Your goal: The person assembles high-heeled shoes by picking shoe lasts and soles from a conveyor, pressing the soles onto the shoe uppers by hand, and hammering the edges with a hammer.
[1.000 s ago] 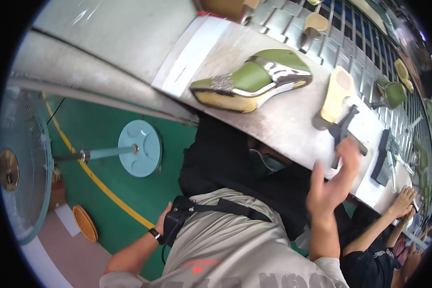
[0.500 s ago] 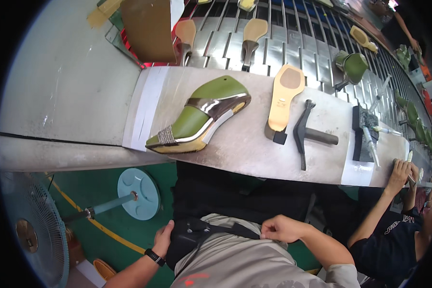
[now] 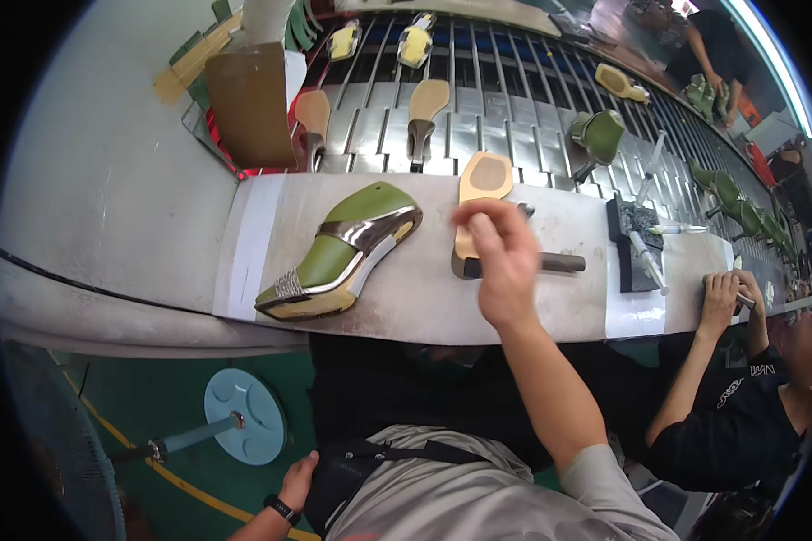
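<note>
My right hand [image 3: 505, 261] is over the bench, fingers curled and smeared by motion, thumb near the index finger. Under it lie a tan shoe sole [image 3: 485, 171] and a hammer whose dark handle [image 3: 564, 262] sticks out to the right; the hand hides most of the hammer head. Whether it touches either, I cannot tell. My left hand [image 3: 299, 478] rests low beside the black cloth at my waist, thumb showing, other fingers hidden. To the left on the bench lies a green shoe last [image 3: 370, 203] with a bronze strap and sparkly toe band.
Behind the bench runs a slatted metal conveyor [image 3: 370, 135] carrying heeled soles [image 3: 429, 99] and green lasts [image 3: 600, 135]. A dark block [image 3: 636, 266] with syringes stands to the right, near a co-worker's hands [image 3: 726, 298]. A blue round-based stand [image 3: 244, 417] is on the floor.
My right hand has risen from my waist to the sole and hammer on the bench. The left hand stays low. The whole view has shifted slightly.
</note>
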A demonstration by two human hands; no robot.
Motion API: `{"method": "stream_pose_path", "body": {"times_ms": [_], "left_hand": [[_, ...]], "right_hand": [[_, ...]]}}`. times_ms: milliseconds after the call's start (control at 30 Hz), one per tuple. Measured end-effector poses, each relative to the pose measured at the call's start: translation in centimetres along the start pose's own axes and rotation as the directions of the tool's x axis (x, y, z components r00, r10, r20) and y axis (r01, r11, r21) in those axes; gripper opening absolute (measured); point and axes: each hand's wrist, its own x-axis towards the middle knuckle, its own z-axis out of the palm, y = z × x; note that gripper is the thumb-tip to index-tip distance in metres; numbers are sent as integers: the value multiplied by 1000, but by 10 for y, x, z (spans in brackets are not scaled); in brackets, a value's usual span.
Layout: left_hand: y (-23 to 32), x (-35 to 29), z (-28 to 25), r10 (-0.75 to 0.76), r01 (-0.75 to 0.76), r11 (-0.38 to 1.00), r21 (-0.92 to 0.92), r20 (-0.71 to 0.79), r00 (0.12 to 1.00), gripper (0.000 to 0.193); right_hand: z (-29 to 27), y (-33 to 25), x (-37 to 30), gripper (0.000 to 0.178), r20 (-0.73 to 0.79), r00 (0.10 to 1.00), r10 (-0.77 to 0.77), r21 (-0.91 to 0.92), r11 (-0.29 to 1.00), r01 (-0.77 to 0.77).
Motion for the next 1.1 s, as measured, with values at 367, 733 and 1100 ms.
{"method": "stream_pose_path", "body": {"times_ms": [367, 733, 1100], "left_hand": [[12, 4, -25, 403, -354, 851, 389, -50, 914, 37], [235, -19, 158, 614, -439, 789, -430, 569, 547, 45], [226, -11, 200, 523, -234, 846, -480, 660, 539, 42]], "right_hand": [[-8, 23, 11, 45, 44, 940, 339, 137, 930, -342], [-14, -8, -85, 11, 21, 916, 402, 730, 620, -288], [-75, 2, -176, 17, 129, 908, 398, 163, 895, -415]]}}
